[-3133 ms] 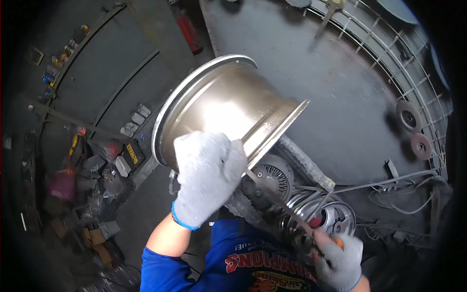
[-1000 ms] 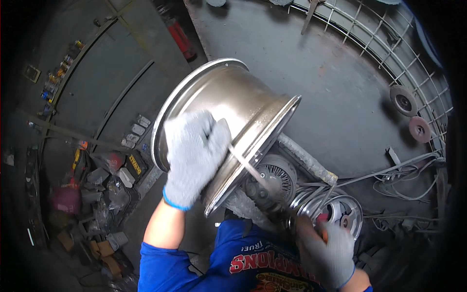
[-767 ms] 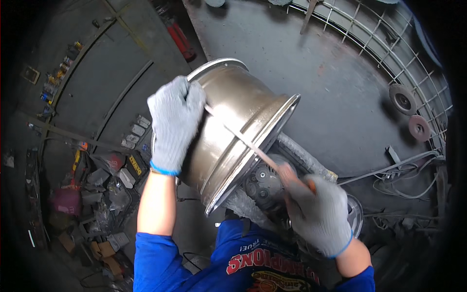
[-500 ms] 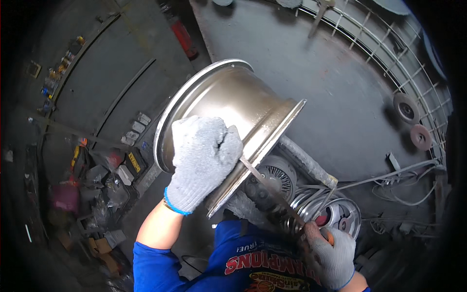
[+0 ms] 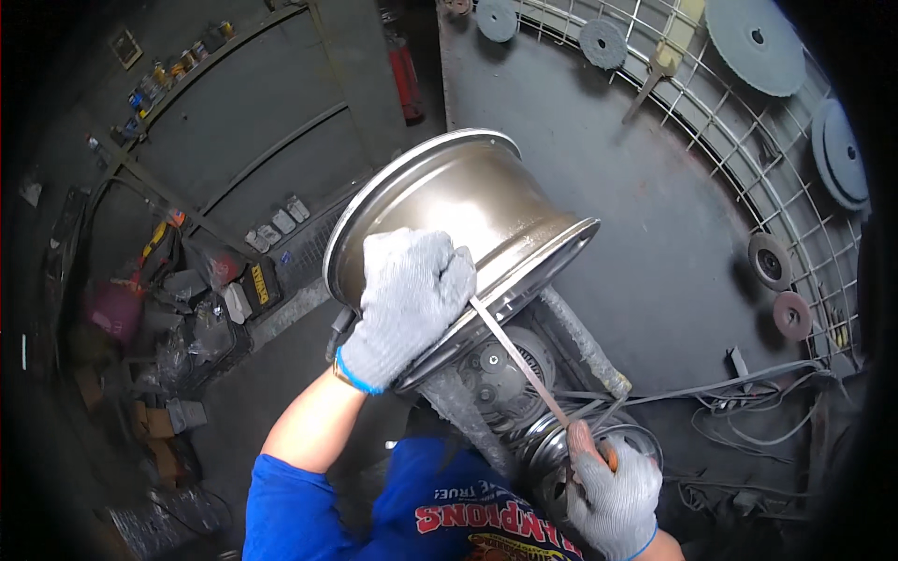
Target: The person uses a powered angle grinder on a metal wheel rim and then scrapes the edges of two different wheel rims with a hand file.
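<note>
Head view shows left hand (image 5: 418, 304) and right hand (image 5: 615, 494) closed around opposite ends of a narrow strip (image 5: 520, 361), seemingly to steady it at the edge of the tilted wheel rim (image 5: 465, 201), apparently propped on gray bars (image 5: 582, 338).

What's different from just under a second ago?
The left hand and right hand came back, lower in the picture, bringing the long strip with them. The camera view shifted too. Nothing was let go: each hand keeps its grip on the strip. The big wheel seems to stay put.
</note>
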Tool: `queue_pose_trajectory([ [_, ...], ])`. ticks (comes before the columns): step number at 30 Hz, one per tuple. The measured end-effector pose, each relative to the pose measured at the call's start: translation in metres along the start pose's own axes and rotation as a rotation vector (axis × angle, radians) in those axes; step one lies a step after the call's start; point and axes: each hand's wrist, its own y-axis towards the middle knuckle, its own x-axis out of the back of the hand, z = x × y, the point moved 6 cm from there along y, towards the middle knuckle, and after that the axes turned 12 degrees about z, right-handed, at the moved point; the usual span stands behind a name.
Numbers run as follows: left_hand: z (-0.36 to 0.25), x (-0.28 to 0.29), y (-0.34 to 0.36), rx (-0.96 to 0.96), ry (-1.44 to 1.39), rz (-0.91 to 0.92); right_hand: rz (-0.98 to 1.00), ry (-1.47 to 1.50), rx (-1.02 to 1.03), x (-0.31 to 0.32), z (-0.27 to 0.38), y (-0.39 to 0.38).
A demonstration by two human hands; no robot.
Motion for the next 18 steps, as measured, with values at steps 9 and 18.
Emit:
queue_pose_trajectory([
  [9,0.045,0.004,0.013,0.140,-0.088,-0.088,-0.149,-0.112,-0.008,0.000,0.015,0.040],
  [18,0.053,0.001,0.041,-0.033,-0.098,-0.242,-0.155,-0.090,-0.096,0.005,0.024,0.060],
])
